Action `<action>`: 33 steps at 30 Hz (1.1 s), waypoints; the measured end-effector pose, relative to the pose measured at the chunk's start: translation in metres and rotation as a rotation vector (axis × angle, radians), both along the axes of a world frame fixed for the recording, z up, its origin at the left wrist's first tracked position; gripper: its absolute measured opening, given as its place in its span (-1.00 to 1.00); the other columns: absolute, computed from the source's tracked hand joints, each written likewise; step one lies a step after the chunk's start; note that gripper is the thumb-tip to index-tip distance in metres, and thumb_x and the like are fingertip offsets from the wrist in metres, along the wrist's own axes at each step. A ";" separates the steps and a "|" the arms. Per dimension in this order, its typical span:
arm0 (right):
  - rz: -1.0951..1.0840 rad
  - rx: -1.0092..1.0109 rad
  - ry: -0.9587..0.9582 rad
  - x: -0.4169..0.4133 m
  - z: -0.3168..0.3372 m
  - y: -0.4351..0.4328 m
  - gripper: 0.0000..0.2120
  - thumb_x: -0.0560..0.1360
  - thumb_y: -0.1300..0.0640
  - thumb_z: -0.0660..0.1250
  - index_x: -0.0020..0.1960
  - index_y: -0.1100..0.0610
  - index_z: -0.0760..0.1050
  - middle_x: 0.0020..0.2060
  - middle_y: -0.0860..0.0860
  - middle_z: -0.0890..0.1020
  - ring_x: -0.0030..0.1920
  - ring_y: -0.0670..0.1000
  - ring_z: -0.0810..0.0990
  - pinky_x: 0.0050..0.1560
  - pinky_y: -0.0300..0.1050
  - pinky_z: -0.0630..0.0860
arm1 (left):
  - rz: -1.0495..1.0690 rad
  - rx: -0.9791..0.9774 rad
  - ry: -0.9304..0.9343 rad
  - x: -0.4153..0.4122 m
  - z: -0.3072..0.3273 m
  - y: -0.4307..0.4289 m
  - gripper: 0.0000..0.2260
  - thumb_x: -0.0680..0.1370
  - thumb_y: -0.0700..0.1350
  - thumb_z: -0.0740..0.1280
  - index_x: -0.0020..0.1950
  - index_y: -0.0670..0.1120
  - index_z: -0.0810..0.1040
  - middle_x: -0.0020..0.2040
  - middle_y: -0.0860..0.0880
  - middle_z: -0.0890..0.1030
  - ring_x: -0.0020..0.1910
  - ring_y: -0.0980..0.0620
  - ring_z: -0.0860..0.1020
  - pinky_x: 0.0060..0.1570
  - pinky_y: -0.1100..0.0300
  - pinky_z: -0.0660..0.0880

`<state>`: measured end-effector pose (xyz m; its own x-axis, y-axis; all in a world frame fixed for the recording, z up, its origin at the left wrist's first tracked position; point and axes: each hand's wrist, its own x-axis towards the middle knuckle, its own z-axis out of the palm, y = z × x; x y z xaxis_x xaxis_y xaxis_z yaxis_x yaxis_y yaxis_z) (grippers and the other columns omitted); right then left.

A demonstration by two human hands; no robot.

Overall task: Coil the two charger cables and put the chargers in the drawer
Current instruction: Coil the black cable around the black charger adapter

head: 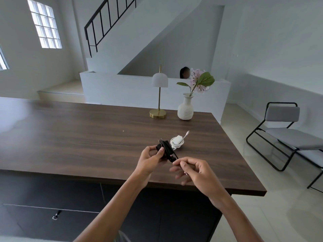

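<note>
While the small white charger with its coiled white cable [177, 141] already lies finished on the dark wooden table [87, 137], the left hand [151, 158] closes around the black charger block [163, 148] above the table and the right hand [194, 169] pinches its last cable end. About 1 of 2 coils seems done. Both chargers must then go in the dark drawer [52, 215] below, which looks shut; the gold lamp [159, 95] and white vase [185, 107] stand well apart.

Table [87, 137]: dark wood grain, smooth, slight sheen
Lamp base [157, 114]: polished brass metal
Vase [185, 109]: matt white ceramic
Chair [286, 137]: black metal frame, grey cloth
White charger [178, 139]: smooth plastic
</note>
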<state>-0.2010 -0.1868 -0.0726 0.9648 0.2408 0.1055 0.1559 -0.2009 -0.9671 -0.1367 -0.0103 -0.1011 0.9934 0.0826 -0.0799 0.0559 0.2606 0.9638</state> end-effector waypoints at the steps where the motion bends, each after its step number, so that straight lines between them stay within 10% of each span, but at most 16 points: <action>1: 0.029 0.066 0.053 0.006 -0.001 -0.004 -0.76 0.68 0.22 0.19 0.18 0.13 0.61 0.02 0.04 0.76 0.03 0.14 0.72 -0.01 0.07 0.65 | 0.011 0.006 0.010 0.004 -0.005 0.000 -0.75 0.62 -0.19 0.36 0.25 -0.28 0.48 0.07 -0.28 0.71 0.13 -0.25 0.68 0.18 -0.07 0.62; 8: 0.196 0.396 0.246 0.048 -0.020 -0.018 -0.68 0.67 0.28 0.13 0.37 0.23 0.49 0.26 0.13 0.66 0.27 0.13 0.63 0.17 -0.03 0.63 | 0.024 0.028 0.032 0.020 -0.033 -0.001 -0.74 0.61 -0.11 0.39 0.19 -0.22 0.45 0.05 -0.23 0.72 0.01 -0.12 0.72 0.01 0.02 0.67; 15: -0.063 0.406 0.226 0.083 -0.050 -0.015 -0.73 0.49 0.06 0.33 0.04 0.22 0.65 -0.23 0.06 0.67 -0.23 -0.02 0.70 -0.30 -0.20 0.64 | -0.036 0.165 -0.093 0.031 -0.048 -0.003 -0.76 0.59 -0.18 0.40 0.16 -0.22 0.40 0.07 -0.24 0.69 0.02 -0.11 0.72 0.02 -0.05 0.68; 22: -0.109 0.475 0.135 0.100 -0.063 -0.003 -0.81 0.56 0.09 0.33 0.02 0.18 0.66 -0.22 0.09 0.67 -0.52 -0.09 0.41 -0.56 -0.25 0.37 | -0.062 0.084 -0.108 0.042 -0.053 -0.003 -0.79 0.61 -0.20 0.36 0.17 -0.26 0.41 0.07 -0.24 0.72 0.06 -0.15 0.72 0.00 -0.04 0.68; 33: -0.297 0.434 0.014 0.107 -0.070 0.000 -0.93 0.52 0.19 0.45 0.00 0.15 0.66 -0.37 0.15 0.67 -0.56 -0.10 0.36 -0.58 -0.23 0.28 | -0.105 0.152 -0.123 0.045 -0.047 -0.011 -0.86 0.64 -0.18 0.33 0.15 -0.20 0.48 -0.05 -0.16 0.76 -0.04 -0.08 0.74 -0.07 0.02 0.69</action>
